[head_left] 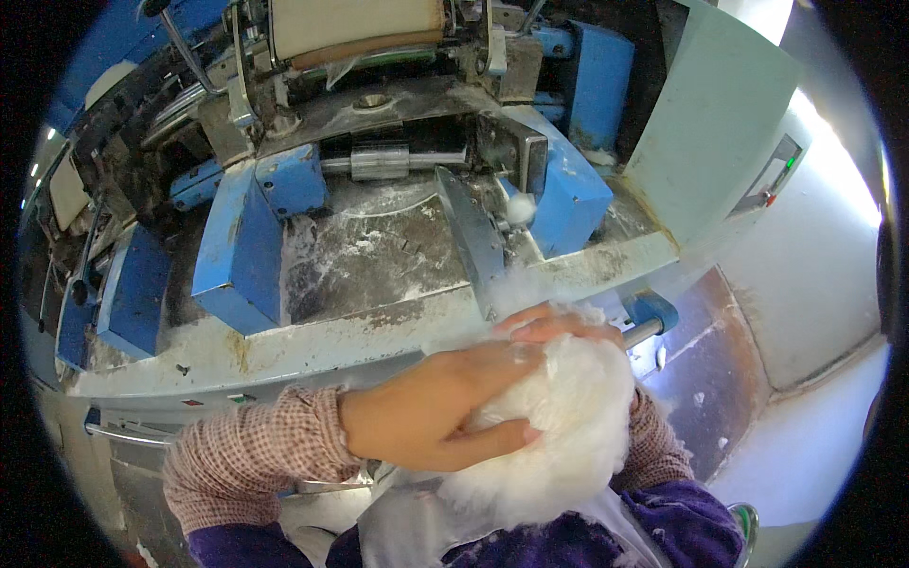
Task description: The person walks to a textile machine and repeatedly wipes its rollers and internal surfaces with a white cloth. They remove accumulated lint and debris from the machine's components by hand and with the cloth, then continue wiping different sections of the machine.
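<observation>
Fibre wad (pixel 578 417) white; sleeve covers (pixel 251 454) checked brown-and-cream; garment (pixel 232 547) purple; machine blocks (pixel 230 246) blue; panel (pixel 715 118) pale green.

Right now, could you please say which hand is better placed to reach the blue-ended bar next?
Probably the right hand: it rests on the far side of the white fluff, nearer the blue-ended bar. The left hand is farther left and also touches the fluff.

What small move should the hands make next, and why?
Perhaps a light inward squeeze by the left hand and right hand: both already hold the white fluffy bundle, whose edges look loose, and fine wisps stray beyond the right hand's fingers.
</observation>
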Motion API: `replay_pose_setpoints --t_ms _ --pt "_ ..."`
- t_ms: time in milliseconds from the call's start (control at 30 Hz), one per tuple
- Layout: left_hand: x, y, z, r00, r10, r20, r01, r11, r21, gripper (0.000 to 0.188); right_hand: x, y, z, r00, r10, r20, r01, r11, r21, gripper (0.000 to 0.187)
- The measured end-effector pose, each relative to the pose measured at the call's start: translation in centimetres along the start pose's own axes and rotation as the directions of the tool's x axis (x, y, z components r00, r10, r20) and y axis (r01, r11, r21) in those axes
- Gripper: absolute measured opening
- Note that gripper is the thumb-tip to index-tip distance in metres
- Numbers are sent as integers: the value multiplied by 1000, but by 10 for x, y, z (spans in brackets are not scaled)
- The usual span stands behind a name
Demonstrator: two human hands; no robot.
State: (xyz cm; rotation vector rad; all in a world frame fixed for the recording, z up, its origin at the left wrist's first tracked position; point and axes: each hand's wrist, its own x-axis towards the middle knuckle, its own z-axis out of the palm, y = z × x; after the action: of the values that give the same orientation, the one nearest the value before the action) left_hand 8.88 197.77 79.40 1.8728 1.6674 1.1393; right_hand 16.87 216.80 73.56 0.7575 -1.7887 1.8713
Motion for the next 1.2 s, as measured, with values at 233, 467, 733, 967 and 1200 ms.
replay_pose_setpoints --t_ms 233,467,733,967,1200 --pt "-26 2 4 992 80 -94 -70 992 102 56 1 -15 3 993 110 46 -112 992 59 35" --pt "-67 3 3 962 -3 -272 -29 993 -112 51 -66 -56 -62 818 26 -575 -56 998 -34 30" --pt "-128 -24 24 837 -495 -233 545 718 433 55 -258 -64 -203 38 -231 -972 -720 668 -187 27" --pt "-122 -36 44 499 -860 -105 856 470 217 32 -362 45 -228 -72 32 -997 -996 52 74 35" --pt "-118 -43 50 429 -871 -238 861 315 401 19 -415 161 -303 -13 385 -923 -1000 3 16 58"
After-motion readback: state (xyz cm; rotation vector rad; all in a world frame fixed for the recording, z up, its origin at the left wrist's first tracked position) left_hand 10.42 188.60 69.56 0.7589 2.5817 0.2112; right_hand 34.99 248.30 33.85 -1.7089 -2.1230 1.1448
